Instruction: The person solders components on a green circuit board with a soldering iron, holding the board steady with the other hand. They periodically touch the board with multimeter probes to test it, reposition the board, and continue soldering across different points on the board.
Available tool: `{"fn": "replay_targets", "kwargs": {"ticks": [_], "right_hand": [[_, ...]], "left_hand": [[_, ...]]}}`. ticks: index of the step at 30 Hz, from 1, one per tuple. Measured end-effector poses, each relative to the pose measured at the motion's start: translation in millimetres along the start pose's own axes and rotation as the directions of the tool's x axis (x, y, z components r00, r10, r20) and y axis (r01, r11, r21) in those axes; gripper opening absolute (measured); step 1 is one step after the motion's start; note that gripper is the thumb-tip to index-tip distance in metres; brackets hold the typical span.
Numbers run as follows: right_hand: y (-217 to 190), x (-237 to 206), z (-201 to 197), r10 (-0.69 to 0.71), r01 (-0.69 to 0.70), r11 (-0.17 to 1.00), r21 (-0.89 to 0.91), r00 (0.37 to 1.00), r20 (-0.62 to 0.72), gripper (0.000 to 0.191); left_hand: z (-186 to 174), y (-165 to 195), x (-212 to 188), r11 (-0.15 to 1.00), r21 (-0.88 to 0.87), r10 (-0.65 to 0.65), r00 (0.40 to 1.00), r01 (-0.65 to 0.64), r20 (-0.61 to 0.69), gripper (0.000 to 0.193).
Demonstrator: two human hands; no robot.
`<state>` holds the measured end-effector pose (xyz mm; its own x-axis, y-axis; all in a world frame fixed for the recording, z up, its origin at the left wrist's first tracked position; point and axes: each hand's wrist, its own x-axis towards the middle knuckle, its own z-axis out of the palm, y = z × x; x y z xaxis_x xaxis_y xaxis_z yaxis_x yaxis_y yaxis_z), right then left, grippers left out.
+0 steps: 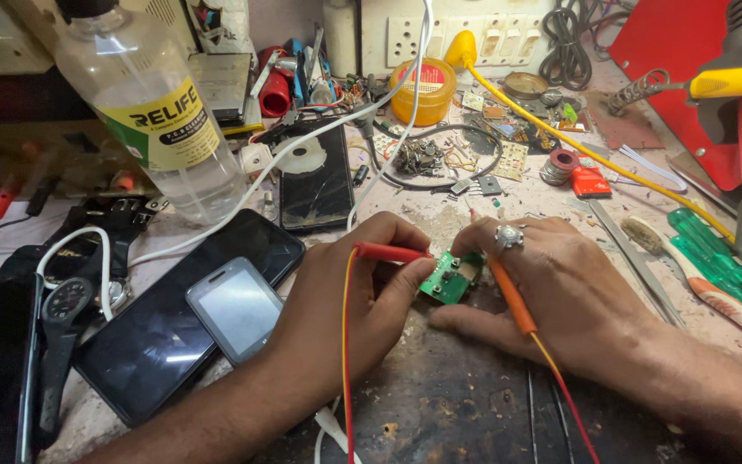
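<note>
A small green circuit board (450, 280) lies on the worn workbench between my hands. My left hand (349, 301) pinches a red test probe (388, 253) with a yellow and red lead, its tip reaching the board's left edge. My right hand (551, 292), with a ring on one finger, holds an orange probe (508, 296) whose tip touches the board's upper right; its fingers also steady the board.
A dark tablet (130, 344) with a small grey phone (235, 309) on it lies left, beside a wristwatch (66, 305). A clear plastic bottle (152, 112) stands behind. Green screwdrivers (706, 249), tweezers (637, 262), an orange jar (422, 90) and loose parts crowd the back and right.
</note>
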<state>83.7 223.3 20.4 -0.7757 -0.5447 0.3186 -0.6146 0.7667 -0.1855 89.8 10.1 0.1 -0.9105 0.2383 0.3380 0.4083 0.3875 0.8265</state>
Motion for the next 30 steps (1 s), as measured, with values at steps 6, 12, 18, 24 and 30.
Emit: {"fn": "replay_targets", "kwargs": {"ticks": [6, 12, 18, 24, 30], "right_hand": [[12.1, 0.0, -5.9, 0.129, -0.16, 0.966, 0.202, 0.979, 0.159, 0.066], [13.2, -3.4, -9.4, -0.144, 0.168, 0.971, 0.17, 0.979, -0.142, 0.038], [18.0, -11.2, -9.9, 0.307, -0.311, 0.942, 0.126, 0.95, 0.053, 0.036], [25.9, -11.3, -1.0, 0.115, -0.103, 0.916, 0.387, 0.993, -0.009, 0.023], [17.3, -4.4, 0.8, 0.175, -0.182, 0.919, 0.351, 0.983, 0.05, 0.023]], "left_hand": [[3.1, -1.2, 0.8, 0.999, 0.041, -0.027, 0.999, 0.026, 0.031, 0.017], [-1.2, -3.2, -0.3, 0.998, 0.055, -0.018, 0.999, 0.016, 0.032, 0.017], [-3.8, -5.6, -1.8, 0.999, 0.044, -0.019, 1.0, 0.019, 0.012, 0.016], [-5.3, -7.3, -2.9, 0.998, 0.064, 0.0, 1.0, -0.001, 0.008, 0.015], [-6.4, -9.4, -3.1, 0.998, 0.065, -0.005, 1.0, 0.004, 0.017, 0.016]]}}
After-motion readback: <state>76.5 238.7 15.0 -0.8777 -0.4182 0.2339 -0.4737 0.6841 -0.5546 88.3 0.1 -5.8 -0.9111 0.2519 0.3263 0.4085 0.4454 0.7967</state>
